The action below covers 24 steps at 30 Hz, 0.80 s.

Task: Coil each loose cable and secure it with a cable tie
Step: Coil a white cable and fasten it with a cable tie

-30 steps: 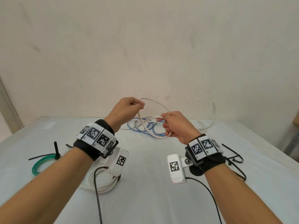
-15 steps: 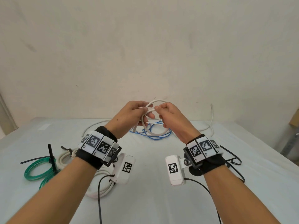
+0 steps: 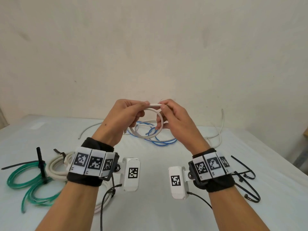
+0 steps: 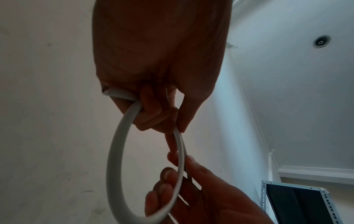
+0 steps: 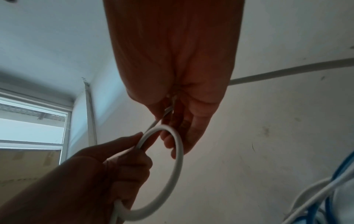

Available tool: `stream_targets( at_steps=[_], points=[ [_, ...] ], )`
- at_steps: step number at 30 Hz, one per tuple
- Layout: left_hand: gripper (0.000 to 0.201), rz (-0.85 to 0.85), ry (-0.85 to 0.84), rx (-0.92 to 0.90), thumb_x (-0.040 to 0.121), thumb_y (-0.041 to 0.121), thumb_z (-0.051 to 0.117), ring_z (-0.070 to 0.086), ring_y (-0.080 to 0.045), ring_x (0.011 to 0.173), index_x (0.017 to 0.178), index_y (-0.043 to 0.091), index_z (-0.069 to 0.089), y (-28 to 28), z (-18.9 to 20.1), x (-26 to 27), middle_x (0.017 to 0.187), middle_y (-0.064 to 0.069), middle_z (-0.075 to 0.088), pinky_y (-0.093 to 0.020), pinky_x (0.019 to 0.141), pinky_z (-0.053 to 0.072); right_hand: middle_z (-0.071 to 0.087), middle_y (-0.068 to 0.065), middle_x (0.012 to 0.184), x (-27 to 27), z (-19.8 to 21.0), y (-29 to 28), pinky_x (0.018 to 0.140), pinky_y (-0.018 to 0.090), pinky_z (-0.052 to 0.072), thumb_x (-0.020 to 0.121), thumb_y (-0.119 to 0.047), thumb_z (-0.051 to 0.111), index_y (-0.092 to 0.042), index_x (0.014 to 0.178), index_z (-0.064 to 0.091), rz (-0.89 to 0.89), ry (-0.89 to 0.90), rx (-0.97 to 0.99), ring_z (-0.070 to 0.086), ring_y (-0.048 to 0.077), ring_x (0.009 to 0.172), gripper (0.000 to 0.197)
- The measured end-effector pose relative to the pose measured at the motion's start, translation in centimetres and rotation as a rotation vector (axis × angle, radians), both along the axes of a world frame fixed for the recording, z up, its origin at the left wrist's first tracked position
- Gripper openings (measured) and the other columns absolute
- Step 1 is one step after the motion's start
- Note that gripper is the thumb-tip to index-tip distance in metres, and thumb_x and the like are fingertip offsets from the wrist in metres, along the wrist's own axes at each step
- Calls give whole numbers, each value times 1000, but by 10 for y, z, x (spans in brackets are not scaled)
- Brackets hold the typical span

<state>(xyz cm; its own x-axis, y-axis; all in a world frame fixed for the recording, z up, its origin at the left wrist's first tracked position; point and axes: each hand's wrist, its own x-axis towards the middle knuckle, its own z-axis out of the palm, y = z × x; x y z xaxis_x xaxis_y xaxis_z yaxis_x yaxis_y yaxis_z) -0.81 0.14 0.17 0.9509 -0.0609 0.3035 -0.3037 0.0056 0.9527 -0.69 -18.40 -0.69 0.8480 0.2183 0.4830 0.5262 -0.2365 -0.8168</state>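
Observation:
A white cable point(image 3: 159, 119) is held as a small loop in the air above the table. My left hand point(image 3: 126, 114) grips the loop's left side, fingers curled round it point(image 4: 122, 133). My right hand point(image 3: 170, 115) pinches the loop's top right between thumb and fingers point(image 5: 177, 145). The rest of the white cable trails down to the table. A loose blue cable point(image 3: 160, 140) lies tangled with white cable on the table beyond my hands. Black cable ties point(image 3: 246, 179) lie by my right wrist.
A green cable coil point(image 3: 25, 180) bound with a black tie point(image 3: 40, 162) lies at the left. Beside it is a tied white coil point(image 3: 56, 165), partly under my left wrist. More white cable point(image 3: 218, 130) runs at the back right. The white table point(image 3: 153, 205) ends at a wall.
My hands came together and rose. The wide white loop held between them a second ago is now a small tight loop held by both hands.

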Motion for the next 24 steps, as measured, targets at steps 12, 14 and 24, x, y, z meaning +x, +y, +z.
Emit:
stream_targets(
  at_steps=[12, 14, 24],
  points=[
    [38, -32, 77, -45, 105, 35, 57, 29, -8, 54, 100, 8, 82, 3, -13, 11, 60, 9, 37, -18, 50, 27, 72, 6, 72, 12, -7, 12, 64, 37, 62, 111, -25, 45, -14, 102, 62, -297, -102, 177, 75, 23, 68, 22],
    [38, -23, 83, -81, 106, 33, 56, 26, -8, 54, 102, 6, 81, 7, -13, 13, 61, 9, 35, -19, 50, 25, 72, 8, 70, 12, -7, 12, 62, 34, 60, 111, -26, 45, -15, 100, 63, -289, -60, 171, 74, 25, 64, 23],
    [24, 78, 72, -318, 107, 13, 50, 33, -6, 52, 112, 8, 73, 11, -15, 14, 61, 11, 46, -16, 47, 29, 54, -13, 48, 8, -1, 1, 53, 14, 37, 107, -36, 52, -36, 97, 75, -246, 69, -420, 52, 7, 50, 25]
  ],
)
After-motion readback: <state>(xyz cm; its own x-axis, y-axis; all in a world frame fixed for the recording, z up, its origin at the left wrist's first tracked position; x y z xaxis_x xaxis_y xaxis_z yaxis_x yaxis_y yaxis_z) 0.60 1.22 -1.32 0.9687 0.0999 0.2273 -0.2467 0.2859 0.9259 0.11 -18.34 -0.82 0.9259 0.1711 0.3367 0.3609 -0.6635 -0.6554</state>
